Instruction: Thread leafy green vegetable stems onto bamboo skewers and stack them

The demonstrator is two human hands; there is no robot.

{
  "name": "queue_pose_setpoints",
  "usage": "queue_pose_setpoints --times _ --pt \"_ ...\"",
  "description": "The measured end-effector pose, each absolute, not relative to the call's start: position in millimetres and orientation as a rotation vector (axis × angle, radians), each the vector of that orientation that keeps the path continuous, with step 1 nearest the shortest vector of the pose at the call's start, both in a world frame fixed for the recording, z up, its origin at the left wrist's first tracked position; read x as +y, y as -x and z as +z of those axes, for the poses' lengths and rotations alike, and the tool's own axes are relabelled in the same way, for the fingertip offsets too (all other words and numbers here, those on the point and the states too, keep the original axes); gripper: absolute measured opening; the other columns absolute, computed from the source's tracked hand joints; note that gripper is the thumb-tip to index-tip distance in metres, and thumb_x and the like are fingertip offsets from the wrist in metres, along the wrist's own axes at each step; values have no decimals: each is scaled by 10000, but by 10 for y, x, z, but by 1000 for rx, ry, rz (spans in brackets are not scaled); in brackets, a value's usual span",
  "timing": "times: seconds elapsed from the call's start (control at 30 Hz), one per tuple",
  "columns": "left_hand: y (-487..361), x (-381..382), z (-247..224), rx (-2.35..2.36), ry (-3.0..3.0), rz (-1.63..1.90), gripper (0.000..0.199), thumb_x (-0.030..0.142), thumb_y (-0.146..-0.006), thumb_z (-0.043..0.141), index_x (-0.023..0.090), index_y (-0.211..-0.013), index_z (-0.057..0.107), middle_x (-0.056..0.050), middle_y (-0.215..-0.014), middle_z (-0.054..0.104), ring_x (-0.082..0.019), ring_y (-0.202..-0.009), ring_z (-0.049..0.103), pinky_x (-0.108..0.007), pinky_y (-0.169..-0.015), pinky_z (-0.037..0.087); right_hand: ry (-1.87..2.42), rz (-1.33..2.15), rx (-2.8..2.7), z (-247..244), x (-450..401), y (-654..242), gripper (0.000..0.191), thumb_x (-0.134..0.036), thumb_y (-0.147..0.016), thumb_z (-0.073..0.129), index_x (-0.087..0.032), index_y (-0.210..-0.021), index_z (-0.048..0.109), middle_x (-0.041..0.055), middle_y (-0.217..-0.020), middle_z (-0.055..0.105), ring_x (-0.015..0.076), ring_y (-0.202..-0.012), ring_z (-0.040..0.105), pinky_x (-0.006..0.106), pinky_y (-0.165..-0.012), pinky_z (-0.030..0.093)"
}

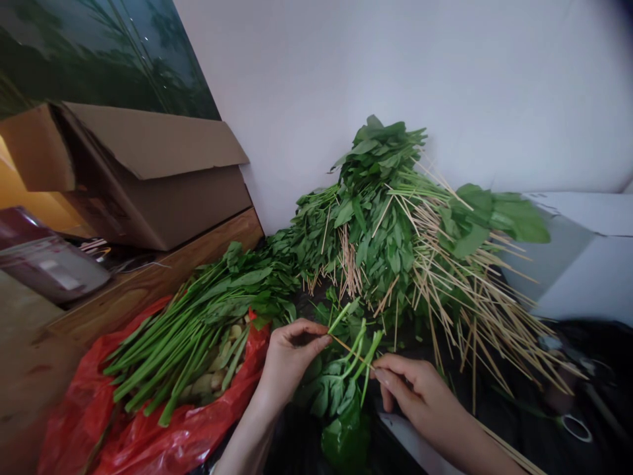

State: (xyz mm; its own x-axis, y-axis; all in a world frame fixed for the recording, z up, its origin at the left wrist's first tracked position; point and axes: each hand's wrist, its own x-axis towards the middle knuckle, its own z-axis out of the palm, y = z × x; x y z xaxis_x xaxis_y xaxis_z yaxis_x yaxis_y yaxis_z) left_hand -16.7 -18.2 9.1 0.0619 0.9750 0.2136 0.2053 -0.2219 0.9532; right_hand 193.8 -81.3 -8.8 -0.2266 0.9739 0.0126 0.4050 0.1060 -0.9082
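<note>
My left hand (294,356) is closed in a pinch on a cut green stem (341,316) of a leafy vegetable, at the tip of a thin wooden skewer (346,346). Several more stems are threaded along that skewer, their leaves (333,386) hanging below it. My right hand (415,386) pinches the skewer beside the threaded stems, with thumb and forefinger together. The skewer's far end is hidden by this hand. Right behind both hands rises a pile of leafy greens on skewers (376,211), with bare stick ends (475,297) fanning out to the right.
On the left, a red plastic bag (198,435) holds loose long-stemmed greens (188,336). Beyond it a cardboard box (163,171) and a plastic container (54,264) stand on a wooden surface (217,247). White wall behind; white box (583,264) and black plastic (603,389) at right.
</note>
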Motion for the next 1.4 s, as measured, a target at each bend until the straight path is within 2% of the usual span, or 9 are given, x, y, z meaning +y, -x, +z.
queue_pose_setpoints --times 0.27,0.47,0.73,1.0,1.2,1.27,1.4 --pt "153 -214 66 1308 -1761 1240 49 237 -682 758 190 -688 746 -39 -710 705 -181 -714 637 -258 -705 477 1386 1074 -1719 -145 -808 -1891 318 -329 -934 404 -188 -732 606 -26 -564 575 130 -572 539 237 -583 368" --pt "238 -154 124 1189 -1696 1066 144 273 -718 726 189 -825 772 -68 -820 743 -200 -770 657 -260 -708 492 1370 1089 -1703 -130 -802 -1889 343 -328 -937 393 -191 -690 588 -25 -556 577 123 -555 526 233 -577 367" --pt "235 -119 218 1126 -1590 964 149 305 -633 774 164 -670 746 -39 -661 701 -162 -641 607 -245 -645 480 1384 1054 -1753 -185 -814 -1870 328 -322 -930 401 -191 -695 588 -23 -556 570 132 -574 538 244 -598 369" --pt "217 -135 90 945 -1433 850 226 343 -625 804 142 -686 721 -26 -652 670 -129 -625 578 -230 -654 460 1403 1036 -1785 -203 -825 -1835 310 -312 -932 409 -192 -731 613 -32 -556 565 125 -557 514 231 -570 344" --pt "220 -171 16 936 -1507 768 252 380 -672 771 141 -746 743 -48 -695 694 -154 -662 605 -244 -672 469 1391 1059 -1804 -222 -810 -1858 318 -301 -934 408 -189 -706 599 -28 -567 586 123 -576 532 231 -599 359" --pt "345 -131 86 993 -1503 819 320 425 -653 775 148 -811 760 -73 -754 724 -185 -715 637 -265 -705 487 1351 1130 -1821 -187 -794 -1917 303 -301 -928 423 -187 -718 608 -29 -558 592 121 -572 523 231 -596 359" --pt "771 35 260 1231 -1397 1218 377 486 -696 719 166 -893 756 -93 -862 749 -209 -792 666 -290 -761 508 1219 1381 -1819 -58 -781 -2091 265 -295 -902 454 -185 -722 614 -36 -523 578 109 -526 481 224 -573 356"
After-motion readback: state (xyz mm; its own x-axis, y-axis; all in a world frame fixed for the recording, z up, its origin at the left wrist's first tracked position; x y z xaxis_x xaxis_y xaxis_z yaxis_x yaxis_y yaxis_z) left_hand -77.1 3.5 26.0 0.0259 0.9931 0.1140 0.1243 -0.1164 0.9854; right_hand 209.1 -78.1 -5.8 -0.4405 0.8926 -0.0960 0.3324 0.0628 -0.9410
